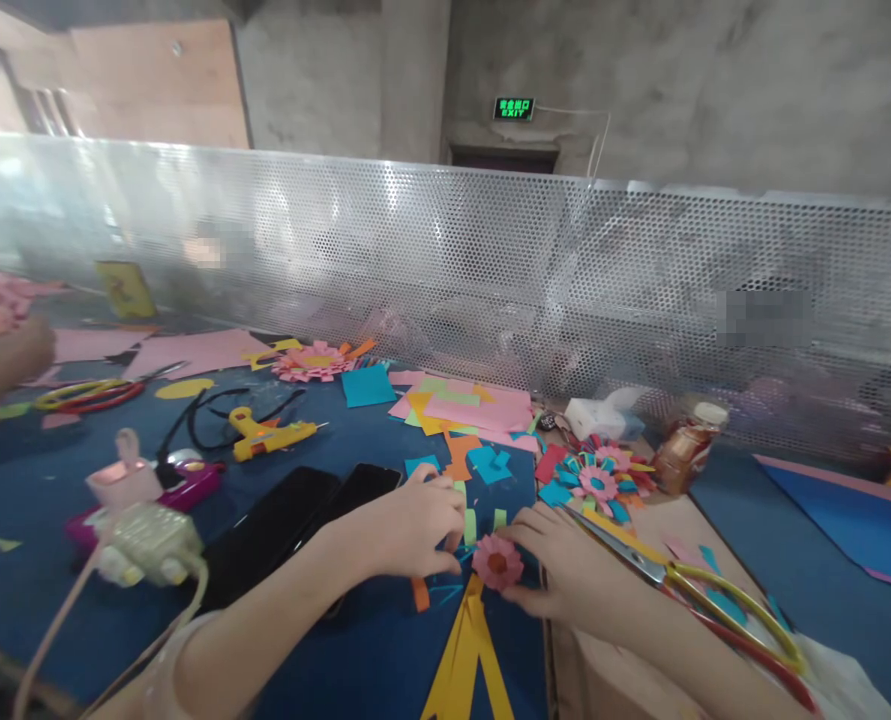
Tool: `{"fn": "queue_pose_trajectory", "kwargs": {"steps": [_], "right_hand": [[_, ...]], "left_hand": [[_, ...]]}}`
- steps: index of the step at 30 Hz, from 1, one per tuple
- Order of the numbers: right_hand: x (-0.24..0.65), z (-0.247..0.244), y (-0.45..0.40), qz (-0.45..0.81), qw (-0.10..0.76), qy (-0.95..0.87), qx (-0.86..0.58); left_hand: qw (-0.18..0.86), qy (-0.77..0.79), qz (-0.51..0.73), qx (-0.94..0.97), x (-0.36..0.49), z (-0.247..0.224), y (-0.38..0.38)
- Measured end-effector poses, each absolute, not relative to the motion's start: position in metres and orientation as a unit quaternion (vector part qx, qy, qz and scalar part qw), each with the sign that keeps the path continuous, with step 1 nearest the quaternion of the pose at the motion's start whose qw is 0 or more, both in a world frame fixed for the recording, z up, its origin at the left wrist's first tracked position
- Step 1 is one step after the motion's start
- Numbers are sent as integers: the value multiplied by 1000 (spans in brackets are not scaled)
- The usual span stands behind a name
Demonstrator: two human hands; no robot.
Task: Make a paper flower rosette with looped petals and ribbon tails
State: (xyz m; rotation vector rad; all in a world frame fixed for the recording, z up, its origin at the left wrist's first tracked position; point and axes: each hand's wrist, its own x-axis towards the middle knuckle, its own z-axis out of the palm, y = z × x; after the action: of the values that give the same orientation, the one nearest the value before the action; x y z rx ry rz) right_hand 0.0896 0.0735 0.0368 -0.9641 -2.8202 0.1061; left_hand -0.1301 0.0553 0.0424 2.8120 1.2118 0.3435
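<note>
A small pink paper flower (497, 562) with a brownish centre sits between my two hands. My right hand (554, 560) has it at its right edge, thumb below and fingers above. My left hand (419, 515) is just left of the flower, fingers bent and apart, thumb stretched toward it, with nothing visible in it. Yellow paper strips (467, 660) fan out below the flower. Small green paper pieces (470, 525) and an orange strip (420, 594) lie near my left hand. Large scissors (662, 570) with yellow and red handles lie beside my right forearm.
Phones (280, 530), a yellow glue gun (272, 433) and a power strip with chargers (145, 520) are on the left. Finished paper flowers (599, 483), a bottle (689, 450) and coloured paper (475, 405) sit farther back. A perforated metal screen (445, 260) borders the table. Another person's hand (10, 360) is far left.
</note>
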Motion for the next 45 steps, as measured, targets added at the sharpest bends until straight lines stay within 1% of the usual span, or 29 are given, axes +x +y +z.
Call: {"fn": "queue_pose_trajectory", "kwargs": {"steps": [7,14,19,21,24,28,31,33,37,41,45], "right_hand": [[84,28,72,-14,109,-945,-308],[73,40,50,-138,147,-934,-294],[71,27,14,-155,181,-947,-216],[71,16,6,-179,217,-940,-192],[72,6,1,-220,249,-926,-179],[76,5,-1,-269,280,-904,-178],[78,0,-1,-242,326,-895,-187],[79,-5,0,-222,330,-898,-188],[82,-9,1,-217,310,-910,-169],[86,1,-5,-186,258,-926,-204],[89,6,-5,-159,265,-927,-213]], "left_hand": [[19,418,76,905,-131,42,55],[12,488,44,872,-157,48,54],[-41,490,49,869,-155,50,55],[-48,491,58,868,-150,52,54],[-48,466,75,880,-142,53,52],[-34,370,110,922,-130,48,44],[-37,304,128,943,-123,46,36],[-48,276,137,950,-120,46,33],[-62,304,123,943,-120,44,33],[-85,329,79,937,-120,37,41],[-95,311,65,943,-118,33,47]]}}
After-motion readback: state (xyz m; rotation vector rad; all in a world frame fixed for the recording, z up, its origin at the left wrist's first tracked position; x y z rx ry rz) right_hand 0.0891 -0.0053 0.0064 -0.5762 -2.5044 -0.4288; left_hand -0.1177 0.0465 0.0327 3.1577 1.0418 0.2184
